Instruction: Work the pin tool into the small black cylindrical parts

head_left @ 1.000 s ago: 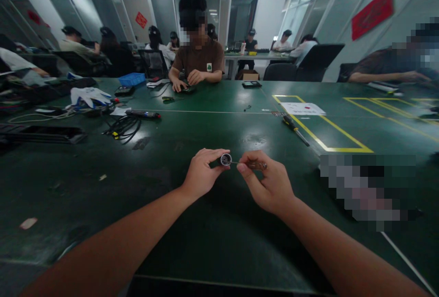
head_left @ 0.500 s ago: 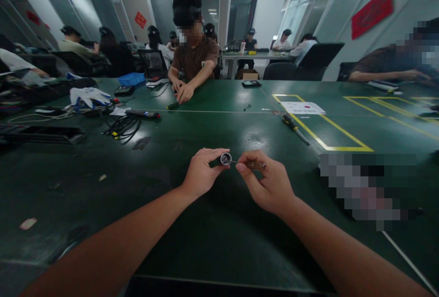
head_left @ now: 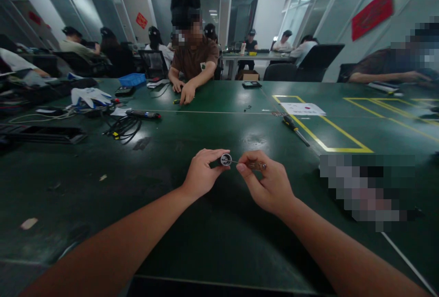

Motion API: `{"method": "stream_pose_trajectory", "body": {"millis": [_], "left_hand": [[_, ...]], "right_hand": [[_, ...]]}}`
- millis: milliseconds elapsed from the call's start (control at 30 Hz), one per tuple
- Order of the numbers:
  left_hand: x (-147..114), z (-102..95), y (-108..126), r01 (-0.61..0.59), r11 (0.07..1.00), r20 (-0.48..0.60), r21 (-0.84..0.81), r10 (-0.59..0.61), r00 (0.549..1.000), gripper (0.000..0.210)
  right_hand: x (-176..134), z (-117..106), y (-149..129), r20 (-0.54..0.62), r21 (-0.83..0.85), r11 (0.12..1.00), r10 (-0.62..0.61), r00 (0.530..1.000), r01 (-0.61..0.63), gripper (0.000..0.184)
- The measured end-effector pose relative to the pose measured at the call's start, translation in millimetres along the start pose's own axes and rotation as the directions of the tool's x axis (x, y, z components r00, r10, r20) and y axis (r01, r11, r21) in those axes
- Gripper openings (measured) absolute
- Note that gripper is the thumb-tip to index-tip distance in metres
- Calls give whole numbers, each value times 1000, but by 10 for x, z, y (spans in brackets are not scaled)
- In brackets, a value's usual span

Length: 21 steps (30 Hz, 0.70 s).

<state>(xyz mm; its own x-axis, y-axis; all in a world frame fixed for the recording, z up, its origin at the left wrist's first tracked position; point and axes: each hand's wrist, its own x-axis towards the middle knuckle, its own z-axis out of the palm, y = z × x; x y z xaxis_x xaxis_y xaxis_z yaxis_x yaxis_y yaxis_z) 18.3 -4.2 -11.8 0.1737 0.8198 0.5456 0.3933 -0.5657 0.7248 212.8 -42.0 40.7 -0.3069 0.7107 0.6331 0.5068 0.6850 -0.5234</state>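
Between the thumb and fingers of my left hand (head_left: 199,176) is a short round connector (head_left: 226,159), its silvery open end facing me with small details inside. My right hand (head_left: 269,180) pinches a slim screwdriver (head_left: 256,165) with a brownish handle. Its thin shaft points left and reaches the connector's rim; whether the tip is inside or just touching, I cannot tell. Both hands are held over the green table (head_left: 206,251), the fingers of each closed on what they hold.
A black-and-yellow screwdriver (head_left: 295,130) lies to the right beyond my hands, near a white sheet (head_left: 303,108). Coiled black cables (head_left: 123,128), white gloves (head_left: 89,98) and a blue bin (head_left: 132,79) are on the left. Opposite sits a co-worker (head_left: 195,57); a blurred-out object (head_left: 363,187) lies at right.
My hands, the connector and the screwdriver stay almost in place. Across the table, the co-worker's front hand has shifted slightly to the right beside a small yellow-and-black tool.
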Motion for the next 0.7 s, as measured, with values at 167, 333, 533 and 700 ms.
{"method": "stream_pose_trajectory", "body": {"millis": [167, 333, 533, 700], "left_hand": [[3, 1, -9, 11, 1000, -11, -5, -11, 1000, 34], [-5, 2, 6, 9, 1000, -6, -9, -9, 1000, 35], [0, 3, 16, -5, 1000, 5, 3, 5, 1000, 32], [1, 2, 7, 12, 1000, -10, 3, -12, 1000, 34]], "right_hand": [[2, -28, -27, -57, -17, 999, -37, 998, 36, 1], [17, -26, -48, -51, -34, 999, -22, 998, 20, 2], [14, -5, -29, -30, -27, 1000, -9, 1000, 8, 2], [14, -19, -26, -45, -31, 999, -16, 999, 14, 3]]}}
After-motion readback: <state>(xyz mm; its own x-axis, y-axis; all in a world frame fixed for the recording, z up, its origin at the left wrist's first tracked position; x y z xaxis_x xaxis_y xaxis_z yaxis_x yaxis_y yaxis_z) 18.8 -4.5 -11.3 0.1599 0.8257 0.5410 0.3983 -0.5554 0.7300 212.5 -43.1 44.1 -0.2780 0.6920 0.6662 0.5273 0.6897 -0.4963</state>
